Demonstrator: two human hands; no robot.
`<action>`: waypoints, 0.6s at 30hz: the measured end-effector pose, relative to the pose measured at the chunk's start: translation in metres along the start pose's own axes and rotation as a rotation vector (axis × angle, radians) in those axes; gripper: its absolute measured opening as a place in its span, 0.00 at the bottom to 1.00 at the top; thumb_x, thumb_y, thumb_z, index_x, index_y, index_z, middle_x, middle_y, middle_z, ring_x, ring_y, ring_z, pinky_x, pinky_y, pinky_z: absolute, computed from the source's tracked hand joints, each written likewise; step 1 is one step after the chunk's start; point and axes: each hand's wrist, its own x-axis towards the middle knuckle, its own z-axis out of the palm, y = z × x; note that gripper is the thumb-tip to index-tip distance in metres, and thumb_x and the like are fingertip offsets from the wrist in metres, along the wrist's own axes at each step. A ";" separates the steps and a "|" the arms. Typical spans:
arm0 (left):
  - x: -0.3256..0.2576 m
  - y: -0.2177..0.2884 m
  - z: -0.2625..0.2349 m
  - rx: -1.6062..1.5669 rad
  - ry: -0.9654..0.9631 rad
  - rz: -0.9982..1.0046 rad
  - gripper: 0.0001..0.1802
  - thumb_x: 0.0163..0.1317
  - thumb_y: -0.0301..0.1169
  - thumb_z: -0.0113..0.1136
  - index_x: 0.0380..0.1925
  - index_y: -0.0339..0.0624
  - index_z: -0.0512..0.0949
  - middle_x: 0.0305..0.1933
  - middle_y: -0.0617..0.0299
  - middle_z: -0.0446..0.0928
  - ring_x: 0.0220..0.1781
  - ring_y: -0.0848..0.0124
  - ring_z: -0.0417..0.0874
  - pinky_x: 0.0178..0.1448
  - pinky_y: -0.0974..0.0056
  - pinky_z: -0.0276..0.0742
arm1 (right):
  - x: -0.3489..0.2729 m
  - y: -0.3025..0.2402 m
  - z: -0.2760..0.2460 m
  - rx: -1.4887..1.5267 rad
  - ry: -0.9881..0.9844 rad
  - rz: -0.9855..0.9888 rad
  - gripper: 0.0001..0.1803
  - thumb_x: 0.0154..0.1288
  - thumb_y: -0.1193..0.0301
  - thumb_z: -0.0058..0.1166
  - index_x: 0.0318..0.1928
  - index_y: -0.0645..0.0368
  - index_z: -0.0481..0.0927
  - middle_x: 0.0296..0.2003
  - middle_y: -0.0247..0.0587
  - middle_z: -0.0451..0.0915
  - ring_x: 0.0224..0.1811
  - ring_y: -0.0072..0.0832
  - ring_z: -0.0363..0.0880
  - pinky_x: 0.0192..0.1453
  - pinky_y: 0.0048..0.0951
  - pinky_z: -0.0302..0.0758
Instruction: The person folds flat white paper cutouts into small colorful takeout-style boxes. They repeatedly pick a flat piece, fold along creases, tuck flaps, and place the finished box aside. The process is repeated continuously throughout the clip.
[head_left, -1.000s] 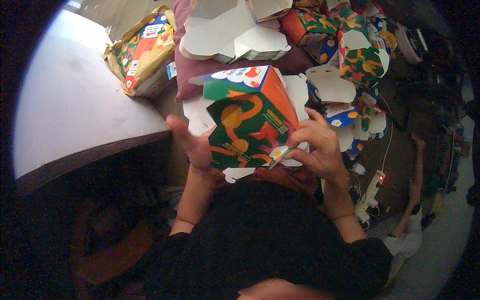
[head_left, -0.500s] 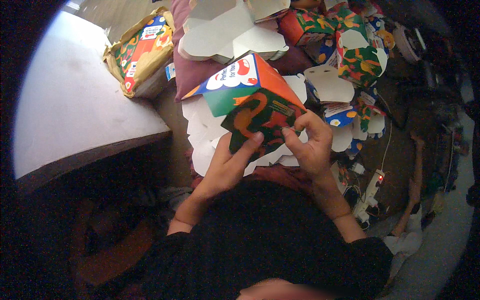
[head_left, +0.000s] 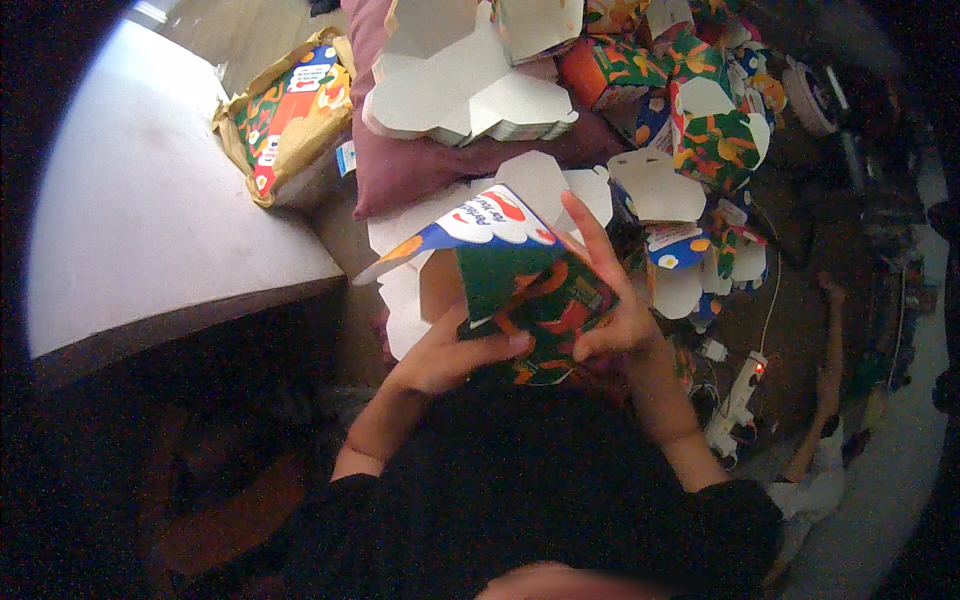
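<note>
Between my hands is a partly folded cardboard carton [head_left: 497, 277], dark green with orange and red pictures and a white-and-blue panel on its far side. My left hand [head_left: 440, 352] grips its left side, thumb on the green face and fingers hidden behind or inside. My right hand [head_left: 622, 318] holds the right edge, thumb near the lower part of the green face and one finger stretched along the far side. The left end of the carton gapes, showing a plain inner side. Under and beyond it lie flat white carton blanks [head_left: 403, 318].
A stack of white blanks [head_left: 440, 95] rests on a maroon cushion [head_left: 390, 180]. Folded cartons [head_left: 715, 145] pile up at the right. At the left are a white table [head_left: 150, 210] and a paper-wrapped pack [head_left: 285, 115]. A lit power strip [head_left: 738, 400] and another person's arm [head_left: 825, 370] are at the right.
The carton has come nearer to my body and tilted, hiding its orange side. My right hand has shifted from a pinch at the edge to a wider grip with a finger extended.
</note>
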 end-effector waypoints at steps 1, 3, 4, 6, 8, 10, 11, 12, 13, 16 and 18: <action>0.001 0.002 -0.001 0.053 0.002 0.015 0.23 0.63 0.34 0.54 0.54 0.33 0.67 0.48 0.58 0.76 0.47 0.71 0.76 0.51 0.66 0.72 | 0.001 -0.002 0.000 -0.141 0.077 -0.021 0.71 0.32 0.64 0.77 0.70 0.56 0.35 0.67 0.47 0.51 0.69 0.36 0.52 0.70 0.36 0.52; 0.001 0.006 -0.005 0.186 -0.002 0.019 0.20 0.63 0.33 0.53 0.52 0.32 0.70 0.45 0.57 0.77 0.44 0.71 0.76 0.49 0.66 0.72 | 0.001 -0.010 -0.001 -0.476 0.144 -0.031 0.69 0.34 0.63 0.76 0.70 0.56 0.37 0.68 0.47 0.50 0.70 0.37 0.51 0.70 0.36 0.52; 0.001 0.009 -0.008 0.322 0.019 0.065 0.19 0.63 0.33 0.53 0.50 0.32 0.70 0.43 0.56 0.78 0.42 0.72 0.76 0.48 0.66 0.72 | 0.003 -0.014 -0.002 -0.623 0.160 -0.040 0.61 0.39 0.60 0.73 0.70 0.56 0.45 0.68 0.50 0.48 0.70 0.40 0.50 0.70 0.38 0.52; 0.002 0.014 -0.014 0.337 -0.030 -0.105 0.21 0.60 0.29 0.55 0.52 0.31 0.70 0.44 0.54 0.77 0.43 0.70 0.77 0.49 0.66 0.72 | 0.004 -0.023 -0.005 -1.021 0.121 -0.176 0.57 0.41 0.58 0.71 0.68 0.59 0.49 0.67 0.53 0.52 0.69 0.42 0.52 0.69 0.37 0.52; 0.003 0.016 -0.016 0.426 -0.124 -0.122 0.20 0.55 0.27 0.60 0.49 0.30 0.73 0.41 0.57 0.79 0.41 0.72 0.79 0.45 0.67 0.73 | 0.004 -0.027 -0.006 -1.192 0.023 -0.227 0.35 0.51 0.64 0.63 0.59 0.63 0.67 0.60 0.56 0.66 0.64 0.46 0.64 0.65 0.37 0.61; 0.001 0.013 -0.017 0.401 -0.039 -0.200 0.19 0.55 0.27 0.60 0.48 0.33 0.74 0.41 0.59 0.79 0.40 0.72 0.79 0.43 0.67 0.74 | 0.006 -0.027 -0.006 -1.158 -0.021 -0.241 0.24 0.54 0.69 0.58 0.52 0.64 0.73 0.53 0.54 0.73 0.57 0.45 0.72 0.60 0.38 0.67; 0.001 0.011 -0.018 0.376 -0.019 -0.218 0.19 0.55 0.27 0.59 0.48 0.34 0.74 0.41 0.60 0.79 0.40 0.72 0.79 0.42 0.67 0.74 | 0.007 -0.027 -0.006 -1.155 -0.050 -0.230 0.19 0.55 0.72 0.56 0.48 0.64 0.76 0.49 0.54 0.77 0.54 0.44 0.75 0.58 0.38 0.71; 0.002 0.008 -0.020 0.375 0.038 -0.265 0.20 0.55 0.28 0.60 0.48 0.35 0.74 0.42 0.60 0.79 0.40 0.72 0.79 0.42 0.67 0.74 | 0.007 -0.026 -0.006 -1.191 -0.035 -0.290 0.17 0.55 0.73 0.55 0.47 0.63 0.77 0.47 0.52 0.78 0.51 0.42 0.77 0.55 0.36 0.72; 0.003 0.007 -0.023 0.363 0.059 -0.295 0.20 0.54 0.28 0.60 0.48 0.36 0.74 0.42 0.60 0.79 0.41 0.71 0.79 0.42 0.67 0.75 | 0.006 -0.025 -0.005 -1.226 -0.028 -0.334 0.15 0.55 0.75 0.55 0.46 0.63 0.77 0.45 0.50 0.79 0.49 0.41 0.78 0.53 0.35 0.74; 0.003 0.004 -0.034 -0.278 0.045 -0.337 0.26 0.52 0.30 0.61 0.53 0.37 0.71 0.47 0.57 0.77 0.47 0.68 0.79 0.46 0.64 0.76 | 0.004 -0.026 -0.004 -1.268 0.087 -0.414 0.13 0.56 0.77 0.53 0.43 0.61 0.79 0.40 0.47 0.81 0.42 0.37 0.82 0.47 0.32 0.77; 0.008 -0.002 -0.035 -0.558 -0.118 -0.111 0.32 0.51 0.31 0.62 0.57 0.37 0.66 0.52 0.54 0.74 0.53 0.65 0.76 0.53 0.61 0.73 | 0.002 -0.028 -0.003 -1.211 0.278 -0.459 0.12 0.57 0.78 0.53 0.43 0.61 0.80 0.37 0.47 0.82 0.39 0.36 0.82 0.45 0.31 0.77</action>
